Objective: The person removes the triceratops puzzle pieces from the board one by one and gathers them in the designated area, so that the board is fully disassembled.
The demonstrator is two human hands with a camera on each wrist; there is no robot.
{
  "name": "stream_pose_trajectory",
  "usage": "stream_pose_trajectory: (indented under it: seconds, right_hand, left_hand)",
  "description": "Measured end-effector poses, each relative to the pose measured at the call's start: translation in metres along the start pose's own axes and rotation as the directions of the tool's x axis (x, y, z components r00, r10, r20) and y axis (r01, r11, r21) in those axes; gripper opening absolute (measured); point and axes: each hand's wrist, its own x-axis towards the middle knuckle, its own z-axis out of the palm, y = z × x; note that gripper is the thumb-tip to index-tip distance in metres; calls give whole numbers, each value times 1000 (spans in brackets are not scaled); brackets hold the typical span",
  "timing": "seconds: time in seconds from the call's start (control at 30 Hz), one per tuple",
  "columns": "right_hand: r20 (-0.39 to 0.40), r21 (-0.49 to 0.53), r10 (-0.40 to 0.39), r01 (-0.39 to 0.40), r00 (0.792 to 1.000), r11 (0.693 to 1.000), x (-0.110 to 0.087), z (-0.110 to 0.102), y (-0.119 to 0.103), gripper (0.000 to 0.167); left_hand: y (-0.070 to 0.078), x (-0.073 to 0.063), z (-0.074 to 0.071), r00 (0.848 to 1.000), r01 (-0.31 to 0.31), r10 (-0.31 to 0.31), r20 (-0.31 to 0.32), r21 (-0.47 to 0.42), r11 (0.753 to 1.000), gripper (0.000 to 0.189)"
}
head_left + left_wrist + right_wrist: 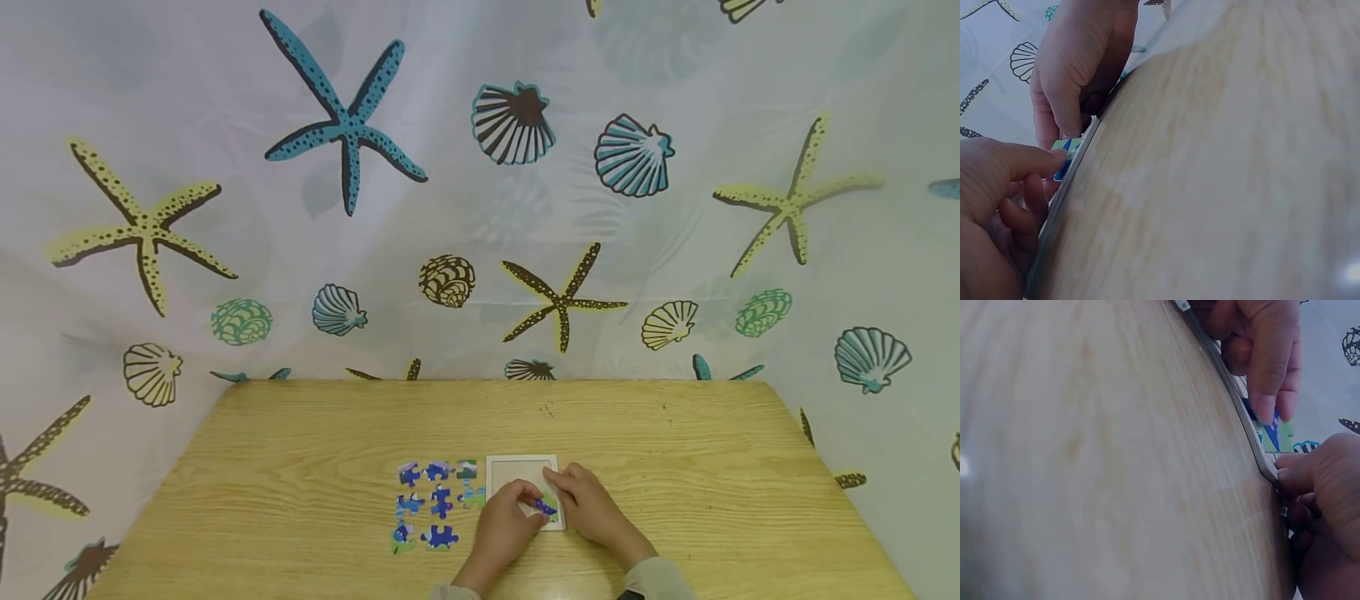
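Note:
Between thumb and fingertips my left hand (506,521) pinches a blue and green jigsaw piece (547,505). It holds the piece over the lower right part of a white-rimmed puzzle tray (522,457). The piece's green and blue face (1277,436) shows below the left fingertips in the right wrist view. My right hand (592,504) grips the tray's right edge, its index finger reaching along the rim. In the left wrist view the piece (1066,150) appears between the two hands, just over the tray's edge. The left palm hides part of the tray.
Several loose jigsaw pieces (440,502), mostly blue with some green, lie in rough rows left of the tray. Everything rests on a wood-grain table (315,467). A white cloth (465,217) printed with starfish and shells hangs behind and at both sides.

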Motion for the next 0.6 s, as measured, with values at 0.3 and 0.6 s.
stream_pose_trajectory:
  seconds: [0.3,0.6]
  right_hand:
    - [-19,-5,-1,1,1000,1000,1,1,2,35]
    - [-6,9,-8,8,1000,1000,1,1,0,35]
  left_hand:
    - [-6,3,3,997,74,-71,18,-168,983,12]
    - [-19,5,-6,988,133,-97,119,-341,931,14]
